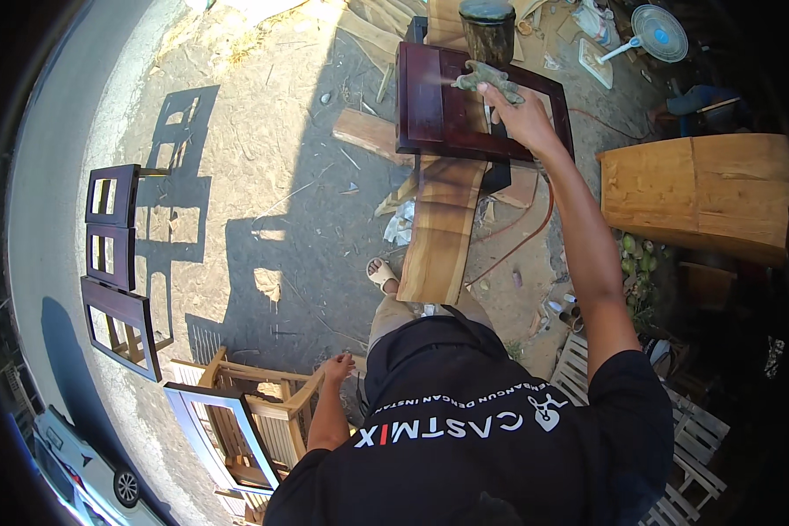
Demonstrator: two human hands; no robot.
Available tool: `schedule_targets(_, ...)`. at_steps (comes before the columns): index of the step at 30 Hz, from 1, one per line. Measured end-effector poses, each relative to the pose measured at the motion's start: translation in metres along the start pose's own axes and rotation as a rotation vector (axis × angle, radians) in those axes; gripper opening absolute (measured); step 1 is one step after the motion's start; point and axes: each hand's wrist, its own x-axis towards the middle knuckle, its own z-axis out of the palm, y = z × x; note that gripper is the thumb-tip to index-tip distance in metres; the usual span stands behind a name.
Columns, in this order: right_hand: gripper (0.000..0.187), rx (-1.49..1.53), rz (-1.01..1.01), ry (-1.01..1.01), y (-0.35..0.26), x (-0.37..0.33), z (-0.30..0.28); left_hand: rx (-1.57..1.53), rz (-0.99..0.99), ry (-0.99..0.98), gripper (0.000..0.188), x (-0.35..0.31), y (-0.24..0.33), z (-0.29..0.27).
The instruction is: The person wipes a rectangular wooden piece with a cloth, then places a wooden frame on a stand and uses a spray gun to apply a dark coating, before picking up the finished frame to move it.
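Note:
My right hand is closed around a paint-smeared spray gun, held above a dark red-brown wooden panel with a rectangular opening. A faint mist spreads left from the nozzle over the panel's surface. The panel lies across a support, with a long bare wooden plank below it reaching toward my legs. Low at my left side hangs my left hand, its fingers loosely bent and apart, with nothing visible in them. The nearest thing to it is a bare wooden chair frame.
Dark frames stand in a row at left, and a glossy frame leans by the chair. A dark drum is beyond the panel. A red hose crosses the ground. On the right are a wooden cabinet and a fan.

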Motion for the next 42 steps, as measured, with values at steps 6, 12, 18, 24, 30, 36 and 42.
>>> schedule_targets(6,0.051,0.078,0.076,-0.121,0.010,-0.082,-0.008,0.041,0.153,0.031,0.038,0.024,0.077,-0.007)
schedule_targets(12,0.047,0.064,0.037,-0.157,0.015,-0.099,-0.013,0.070,0.180,0.044,0.037,0.038,0.116,-0.018)
schedule_targets(18,0.057,0.045,0.027,-0.003,0.015,-0.022,-0.016,0.056,0.187,0.038,0.036,0.030,0.126,-0.008)
schedule_targets(24,0.078,-0.064,-0.018,0.163,0.018,0.059,-0.017,0.063,0.159,0.046,0.036,0.014,0.097,-0.004)
schedule_targets(30,0.068,-0.076,0.008,0.173,0.034,0.057,-0.028,0.036,0.123,0.042,0.036,0.007,0.077,-0.010)
schedule_targets(36,0.054,0.030,0.068,0.019,0.042,-0.031,-0.037,0.115,0.112,0.018,0.036,0.020,0.083,-0.018)
schedule_targets(42,0.041,0.130,0.124,-0.104,0.040,-0.107,-0.038,0.165,0.151,0.027,0.036,0.037,0.119,-0.023)
